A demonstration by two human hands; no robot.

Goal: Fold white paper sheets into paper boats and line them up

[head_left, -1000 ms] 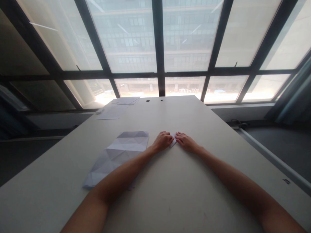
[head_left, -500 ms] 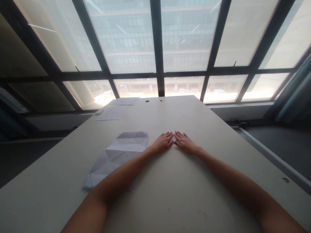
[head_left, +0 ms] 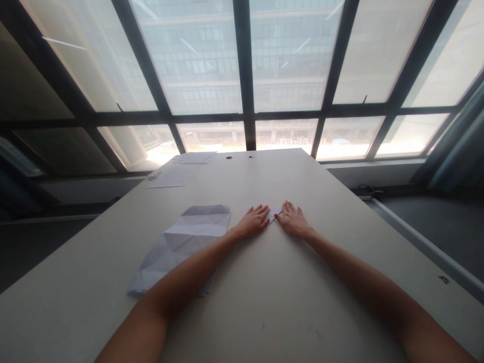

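Observation:
A small folded piece of white paper [head_left: 273,214] lies flat on the table, mostly covered by my two hands. My left hand [head_left: 254,222] rests palm down on its left part, fingers stretched forward. On its right part lies my right hand [head_left: 292,219], also flat with the fingers out and the thumb toward the paper. Between the hands a strip of the paper with a fold line shows. Beside my left forearm lies a larger creased sheet of paper [head_left: 189,239], its lower edge partly hidden by that arm.
The white table [head_left: 264,292] runs away toward large framed windows. At its far left are several loose sheets of paper [head_left: 168,177] and a small pale object [head_left: 154,175]. A round cable hole [head_left: 229,158] is near the far edge. A small dark mark [head_left: 443,279] is at the right.
My right hand has slid a little to the right, away from my left hand, so more of the folded paper shows between them. My left hand has stayed in place.

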